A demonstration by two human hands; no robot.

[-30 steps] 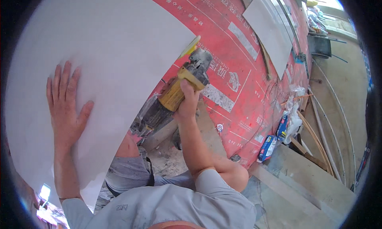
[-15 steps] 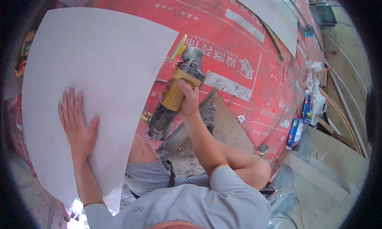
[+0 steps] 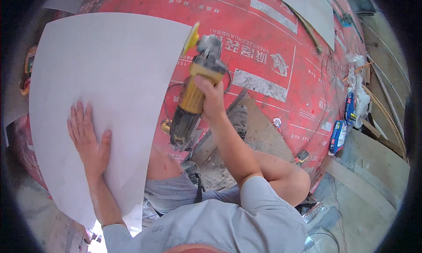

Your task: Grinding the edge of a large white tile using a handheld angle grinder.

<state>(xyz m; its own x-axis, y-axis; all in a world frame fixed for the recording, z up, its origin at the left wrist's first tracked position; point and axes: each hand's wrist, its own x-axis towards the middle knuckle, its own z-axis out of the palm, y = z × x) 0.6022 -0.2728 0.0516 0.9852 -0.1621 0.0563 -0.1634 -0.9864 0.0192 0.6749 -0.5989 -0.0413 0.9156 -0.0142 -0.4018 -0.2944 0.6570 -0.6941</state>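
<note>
My left hand (image 3: 90, 141) lies flat on a large white panel (image 3: 110, 59), its fingers stretched out and a little apart. The panel fills the left side of the view. In my right hand (image 3: 212, 97) is a yellow and black angle grinder (image 3: 193, 92), gripped round its body. A yellow disc (image 3: 190, 38) is fitted at its far end, beside the panel's right edge near the far corner; whether it touches the edge I cannot tell. A dark cord (image 3: 165, 104) shows behind the grinder, partly hidden by it.
Red printed sheeting (image 3: 281, 114) covers the floor, with a brown board (image 3: 259, 130) on it. Another white panel (image 3: 312, 13) lies at the far right. Blue packages (image 3: 337, 136), clear plastic and wood strips (image 3: 387, 112) lie along the right. My bent legs are beside the panel.
The grinder has moved slightly away from me along the panel's right edge, its disc now higher in view. My left hand stays flat on the panel. The whole view has shifted a little.
</note>
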